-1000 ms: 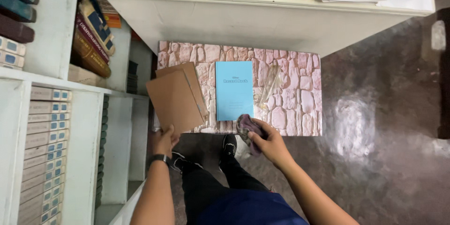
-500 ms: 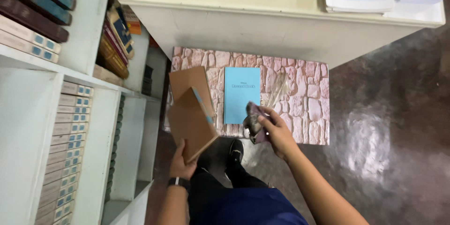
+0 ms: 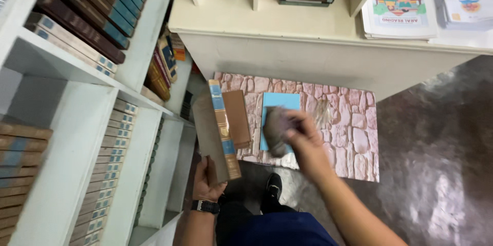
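Your left hand grip is clenched on the brown book held upright, your right hand grip grasping a grey cloth over the blue booklet.

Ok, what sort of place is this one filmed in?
Probably a library or reading room: tall white shelves packed with matching book sets, a white desk stacked with booklets, and the left hand holding a brown hardback book while the right hand grips a cloth.

One brown book in hand, one brown book lying on the mat, one blue booklet, one cloth, one stone-patterned mat
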